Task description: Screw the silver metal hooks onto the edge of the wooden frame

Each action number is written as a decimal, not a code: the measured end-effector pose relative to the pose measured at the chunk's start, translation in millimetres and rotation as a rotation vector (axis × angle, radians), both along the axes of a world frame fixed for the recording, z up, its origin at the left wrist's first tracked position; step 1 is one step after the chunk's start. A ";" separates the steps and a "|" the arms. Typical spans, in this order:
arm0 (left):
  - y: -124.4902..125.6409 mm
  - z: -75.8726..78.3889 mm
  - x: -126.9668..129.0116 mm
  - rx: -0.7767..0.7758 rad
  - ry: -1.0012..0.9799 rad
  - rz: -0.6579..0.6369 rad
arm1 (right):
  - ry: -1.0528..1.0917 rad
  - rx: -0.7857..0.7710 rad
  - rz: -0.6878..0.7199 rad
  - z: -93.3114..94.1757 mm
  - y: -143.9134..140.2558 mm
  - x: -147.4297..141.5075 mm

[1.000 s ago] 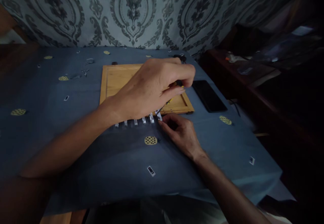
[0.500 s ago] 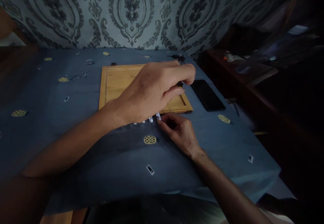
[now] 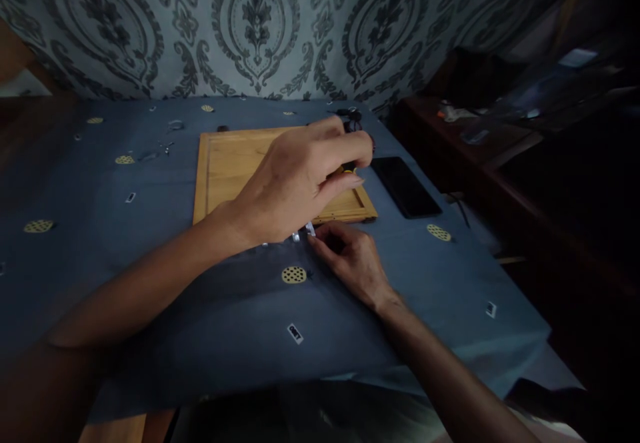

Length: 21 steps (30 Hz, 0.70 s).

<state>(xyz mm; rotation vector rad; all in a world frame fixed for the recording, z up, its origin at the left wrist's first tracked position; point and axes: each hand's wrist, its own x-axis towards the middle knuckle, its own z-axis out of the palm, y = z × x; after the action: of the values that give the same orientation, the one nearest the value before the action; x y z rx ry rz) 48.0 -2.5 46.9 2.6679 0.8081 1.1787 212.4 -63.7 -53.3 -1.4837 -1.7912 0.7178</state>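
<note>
My left hand reaches over a wooden board, fingers curled and thumb drawn in. Between thumb and fingers shows part of a black and yellow thing; most of it is hidden, so its kind is unclear. At the board's near edge my right hand is closed in a pinch, its fingertips at a small shiny strip. Just left of that strip lies another small shiny piece, and a further bit glints below my left wrist. My left hand and forearm cover the board's middle and part of its near edge.
A black phone lies right of the board. Dark keys or a cable rest behind it. Small clear and metal bits are at the left on the blue patterned cloth. A dark wooden piece of furniture stands beyond the right edge.
The view has shifted slightly. My left hand's fingers have turned a little over the board, and more yellow shows between them. My right hand keeps its pinch at the near edge.
</note>
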 end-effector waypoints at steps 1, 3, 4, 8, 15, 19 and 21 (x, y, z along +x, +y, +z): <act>-0.9 1.3 -0.2 -0.018 -0.001 0.004 | 0.001 -0.003 0.001 -0.2 0.1 0.2; -2.2 4.3 -1.1 -0.036 -0.001 -0.013 | -0.002 -0.005 -0.003 -0.8 0.3 0.5; -2.4 5.7 -1.7 -0.045 0.000 -0.028 | -0.005 -0.008 -0.003 -1.1 0.4 0.6; -0.8 8.7 -4.4 -0.090 -0.003 -0.080 | -0.007 -0.010 -0.004 -1.8 0.3 0.8; 2.6 2.5 -4.0 -0.149 -0.039 -0.112 | -0.005 -0.004 -0.001 -0.4 -0.5 0.9; 2.4 -0.1 -2.3 -0.052 -0.040 -0.101 | 0.001 0.000 0.000 -1.7 -0.3 1.0; 1.5 0.0 -1.9 -0.015 -0.025 -0.071 | 0.001 0.004 0.000 -2.1 -0.2 1.1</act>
<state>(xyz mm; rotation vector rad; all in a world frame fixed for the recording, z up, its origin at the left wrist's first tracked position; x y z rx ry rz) 46.1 -1.0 46.9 2.6404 0.7099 1.1824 213.5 -63.9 -55.4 -1.4808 -1.7912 0.7142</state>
